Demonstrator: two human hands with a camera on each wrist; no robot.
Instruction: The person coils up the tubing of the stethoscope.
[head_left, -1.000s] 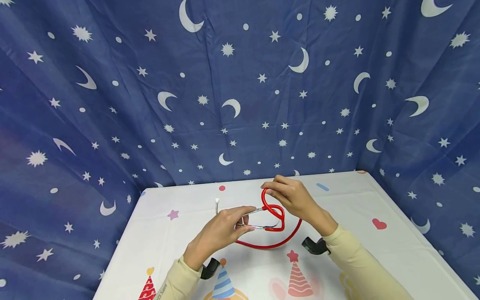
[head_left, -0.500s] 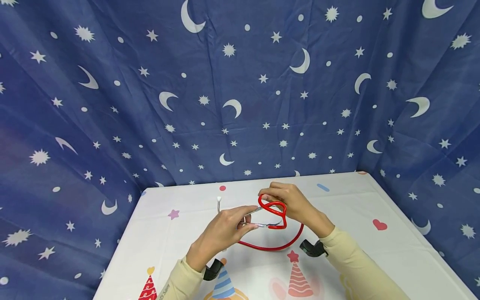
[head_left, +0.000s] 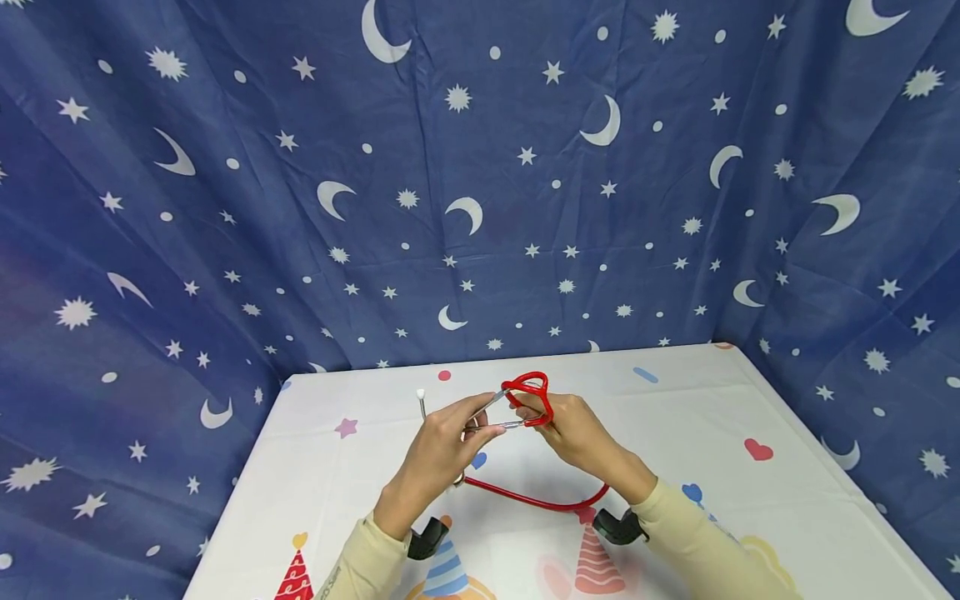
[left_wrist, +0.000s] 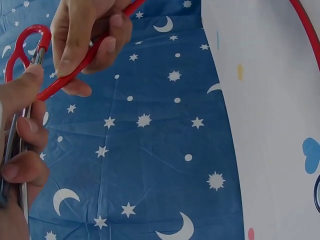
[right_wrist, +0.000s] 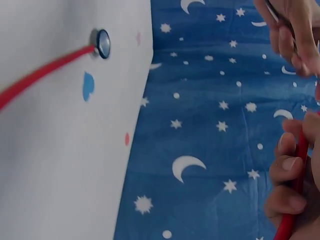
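Observation:
A stethoscope with red tubing (head_left: 525, 499) is held above the table between both hands. My left hand (head_left: 442, 442) grips its metal ear tubes, and one white ear tip (head_left: 421, 394) sticks up behind that hand. My right hand (head_left: 585, 437) holds the red tube close to the forked red loop (head_left: 547, 398); the left wrist view shows its fingers (left_wrist: 75, 45) curled round the tube. From the right hand the tubing hangs in a curve toward the left hand. Its round chest piece (right_wrist: 103, 44) shows whole in the right wrist view, mostly hidden behind the left wrist in the head view.
The table (head_left: 750, 517) wears a white cloth printed with party hats, hearts and stars. A blue curtain (head_left: 510, 208) with moons and stars stands behind and at both sides. Black wrist-camera mounts (head_left: 617, 527) sit on both forearms.
My right hand has moved down and toward the person, now gripping below the forked loop. The red loop has tilted upward and shifted slightly left. The left hand keeps its hold on the ear tubes.

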